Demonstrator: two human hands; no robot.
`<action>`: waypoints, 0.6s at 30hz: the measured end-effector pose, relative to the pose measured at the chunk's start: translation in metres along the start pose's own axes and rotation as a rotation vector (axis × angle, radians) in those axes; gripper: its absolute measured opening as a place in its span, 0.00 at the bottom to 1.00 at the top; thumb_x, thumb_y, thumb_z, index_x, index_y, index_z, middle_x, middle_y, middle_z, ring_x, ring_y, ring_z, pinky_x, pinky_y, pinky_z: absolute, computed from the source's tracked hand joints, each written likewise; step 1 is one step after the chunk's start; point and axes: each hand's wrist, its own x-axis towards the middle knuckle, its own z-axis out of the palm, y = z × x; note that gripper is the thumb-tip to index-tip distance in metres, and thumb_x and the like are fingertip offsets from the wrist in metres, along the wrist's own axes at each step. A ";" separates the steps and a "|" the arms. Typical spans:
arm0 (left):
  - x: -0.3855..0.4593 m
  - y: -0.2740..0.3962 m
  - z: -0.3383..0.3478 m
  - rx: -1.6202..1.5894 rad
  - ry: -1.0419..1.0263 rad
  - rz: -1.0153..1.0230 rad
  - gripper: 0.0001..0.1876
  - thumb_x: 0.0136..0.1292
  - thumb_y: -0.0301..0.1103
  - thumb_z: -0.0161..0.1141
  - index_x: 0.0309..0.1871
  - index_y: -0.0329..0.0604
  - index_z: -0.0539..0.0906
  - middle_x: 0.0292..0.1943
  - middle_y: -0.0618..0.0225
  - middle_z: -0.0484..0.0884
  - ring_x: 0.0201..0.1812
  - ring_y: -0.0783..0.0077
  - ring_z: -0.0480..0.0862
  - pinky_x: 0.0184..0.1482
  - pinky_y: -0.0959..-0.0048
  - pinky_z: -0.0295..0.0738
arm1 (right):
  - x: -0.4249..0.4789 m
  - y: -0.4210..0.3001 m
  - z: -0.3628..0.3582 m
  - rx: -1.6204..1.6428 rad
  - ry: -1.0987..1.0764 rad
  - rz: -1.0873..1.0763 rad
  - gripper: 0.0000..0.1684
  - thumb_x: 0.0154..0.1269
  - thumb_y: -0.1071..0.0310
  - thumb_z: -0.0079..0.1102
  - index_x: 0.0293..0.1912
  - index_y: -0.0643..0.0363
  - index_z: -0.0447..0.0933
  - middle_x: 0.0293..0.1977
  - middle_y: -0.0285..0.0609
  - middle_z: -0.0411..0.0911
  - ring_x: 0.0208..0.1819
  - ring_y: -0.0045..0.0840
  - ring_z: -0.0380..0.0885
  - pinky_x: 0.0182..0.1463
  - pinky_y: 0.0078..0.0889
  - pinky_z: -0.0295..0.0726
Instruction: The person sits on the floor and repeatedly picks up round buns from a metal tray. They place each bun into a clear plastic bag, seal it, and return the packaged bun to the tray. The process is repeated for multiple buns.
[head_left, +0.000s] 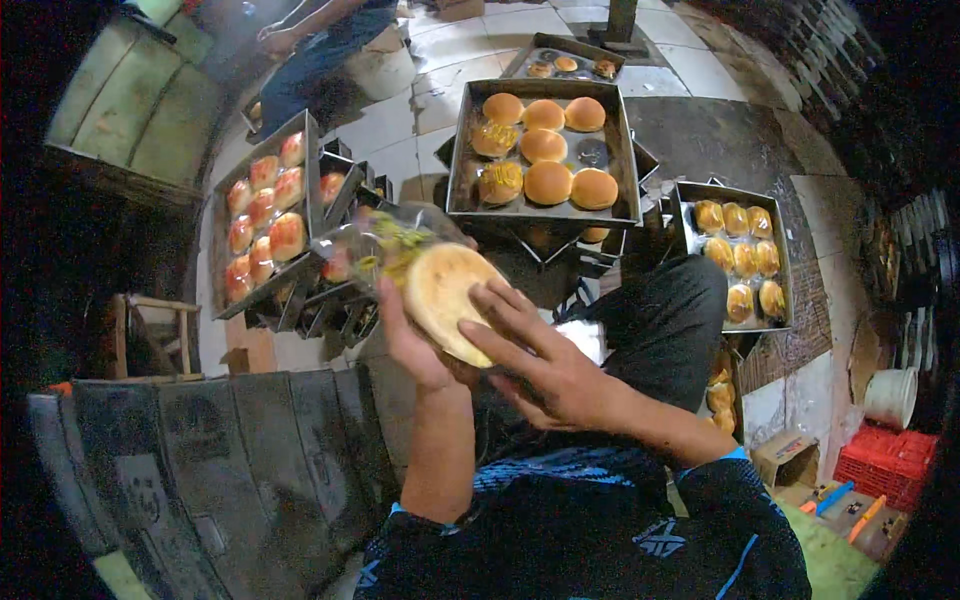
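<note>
In front of my chest, a round bread bun (450, 296) rests pale side up between my hands. My left hand (416, 341) cups it from the left and below. The fingers of my right hand (536, 352) lie on its upper face. A clear printed plastic bag (390, 240) with yellow-green marks spreads past the bun's far left edge, held on my left-hand side; how far the bun sits inside it, I cannot tell. Just beyond, a metal baking tray (544, 218) carries several glossy brown buns (547, 182), two of them under yellow-printed wrap.
On the left a tray (313, 180) holds red-topped wrapped breads (287, 236). Another tray (784, 262) of wrapped buns stands right of my knee (675, 300). Behind, a person's arm (322, 22) shows. A dark padded seat (225, 450) is at left, a red crate (885, 461) at lower right.
</note>
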 end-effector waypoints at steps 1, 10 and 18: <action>-0.008 -0.002 0.003 0.146 0.054 0.096 0.31 0.75 0.55 0.42 0.70 0.39 0.64 0.63 0.51 0.72 0.58 0.55 0.77 0.62 0.59 0.73 | 0.004 -0.001 0.000 -0.003 0.035 -0.021 0.43 0.55 0.76 0.60 0.72 0.54 0.61 0.73 0.54 0.55 0.71 0.56 0.59 0.71 0.56 0.64; -0.027 0.024 -0.029 0.179 -0.189 -0.118 0.44 0.66 0.60 0.51 0.74 0.33 0.56 0.71 0.48 0.62 0.68 0.49 0.68 0.70 0.54 0.64 | 0.010 -0.005 -0.013 -0.283 -0.070 -0.205 0.33 0.64 0.65 0.48 0.70 0.52 0.64 0.70 0.58 0.58 0.71 0.54 0.59 0.74 0.57 0.59; 0.007 -0.006 -0.022 0.322 0.254 0.020 0.32 0.68 0.51 0.50 0.68 0.38 0.66 0.62 0.54 0.74 0.61 0.52 0.76 0.61 0.55 0.75 | -0.008 0.004 0.010 -0.215 0.023 0.035 0.31 0.57 0.71 0.55 0.63 0.57 0.70 0.62 0.61 0.67 0.64 0.55 0.68 0.67 0.49 0.71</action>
